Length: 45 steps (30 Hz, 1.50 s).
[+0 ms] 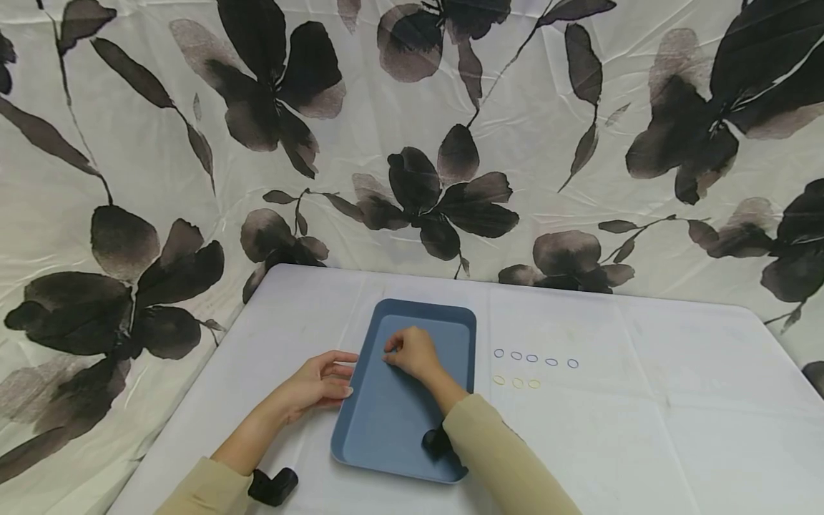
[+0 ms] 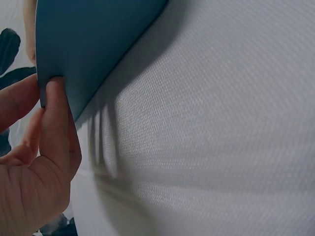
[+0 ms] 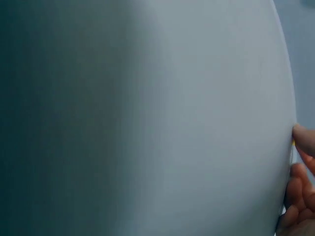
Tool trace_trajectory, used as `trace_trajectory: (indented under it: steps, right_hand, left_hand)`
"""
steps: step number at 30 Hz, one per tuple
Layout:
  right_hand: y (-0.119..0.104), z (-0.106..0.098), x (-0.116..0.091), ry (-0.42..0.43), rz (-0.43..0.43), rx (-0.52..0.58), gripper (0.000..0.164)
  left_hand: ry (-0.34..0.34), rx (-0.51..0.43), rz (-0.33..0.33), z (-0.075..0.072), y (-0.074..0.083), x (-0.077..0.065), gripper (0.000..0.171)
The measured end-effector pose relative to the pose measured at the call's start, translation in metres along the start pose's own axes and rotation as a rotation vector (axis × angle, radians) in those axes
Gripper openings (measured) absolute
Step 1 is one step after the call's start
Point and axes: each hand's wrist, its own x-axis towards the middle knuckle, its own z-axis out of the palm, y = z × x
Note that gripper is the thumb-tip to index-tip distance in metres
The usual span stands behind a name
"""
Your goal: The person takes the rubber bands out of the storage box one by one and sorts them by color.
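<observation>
My left hand (image 1: 317, 386) holds the left rim of a blue rectangular tray (image 1: 399, 436). The left wrist view shows its thumb and fingers on either side of the tray wall (image 2: 93, 39). Over the tray, my right hand (image 1: 413, 352) has thumb and forefinger pinched together. A yellow speck (image 3: 294, 143), likely part of a thin yellow ring, shows at those fingertips in the right wrist view; the rest is hidden. On the table right of the tray lie a row of several thin blue rings (image 1: 536, 358) and, nearer, a row of three yellow rings (image 1: 495, 380).
A white cloth covers the table (image 1: 599, 429). Behind it hangs a white curtain (image 1: 360, 107) with dark flowers. Black wrist devices sit by both sleeves, one (image 1: 273, 486) at the left and one (image 1: 436, 443) over the tray's near end.
</observation>
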Motion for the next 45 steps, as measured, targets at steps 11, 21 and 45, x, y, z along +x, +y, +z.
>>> trace_trajectory:
  steps: [11, 21, 45]
  right_hand:
    - [-0.005, 0.002, -0.003, -0.053, -0.119, -0.106, 0.015]
    - [0.003, -0.011, -0.001, -0.156, -0.136, 0.142, 0.019]
    - [0.0, -0.055, -0.005, -0.232, 0.261, 0.549, 0.009]
  left_hand:
    - [0.002, -0.002, 0.002, -0.001, 0.0, -0.001, 0.061]
    - [0.005, -0.005, 0.004, 0.001, 0.003, -0.002, 0.061]
    - [0.015, 0.007, -0.011, 0.002, 0.004, -0.001, 0.061]
